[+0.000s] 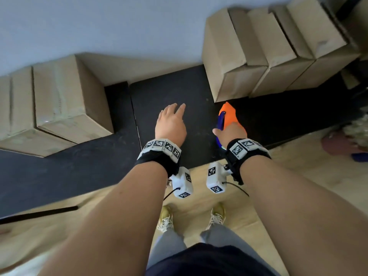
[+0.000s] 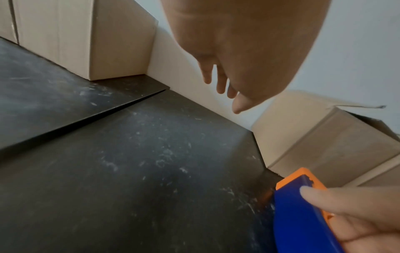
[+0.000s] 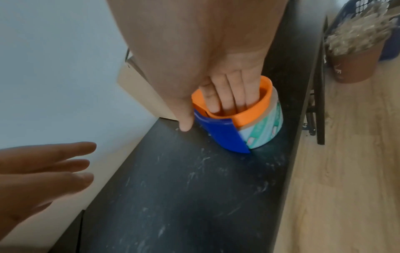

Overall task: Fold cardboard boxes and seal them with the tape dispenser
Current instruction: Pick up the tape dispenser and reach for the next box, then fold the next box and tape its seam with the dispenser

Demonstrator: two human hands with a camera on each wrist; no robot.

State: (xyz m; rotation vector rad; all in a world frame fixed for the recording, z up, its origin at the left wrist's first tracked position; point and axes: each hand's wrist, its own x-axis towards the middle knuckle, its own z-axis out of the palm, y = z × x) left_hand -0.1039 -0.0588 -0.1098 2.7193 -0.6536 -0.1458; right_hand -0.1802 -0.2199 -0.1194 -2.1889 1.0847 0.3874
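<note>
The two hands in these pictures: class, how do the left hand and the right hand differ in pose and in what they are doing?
The left hand is spread with straight fingers and holds nothing; the right hand grips the tape dispenser. The left hand's fingers are apart above the black table; the right hand's fingers are tucked inside the dispenser's orange ring, thumb outside. Both wear marker-covered wristbands and reach over the same table.

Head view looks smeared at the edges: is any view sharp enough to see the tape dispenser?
Head view: wide-angle bending, tape dispenser half hidden by the right hand. Right wrist view: clearest, fingers inside the orange core. Left wrist view: soft, left hand looms large and blurred.
</note>
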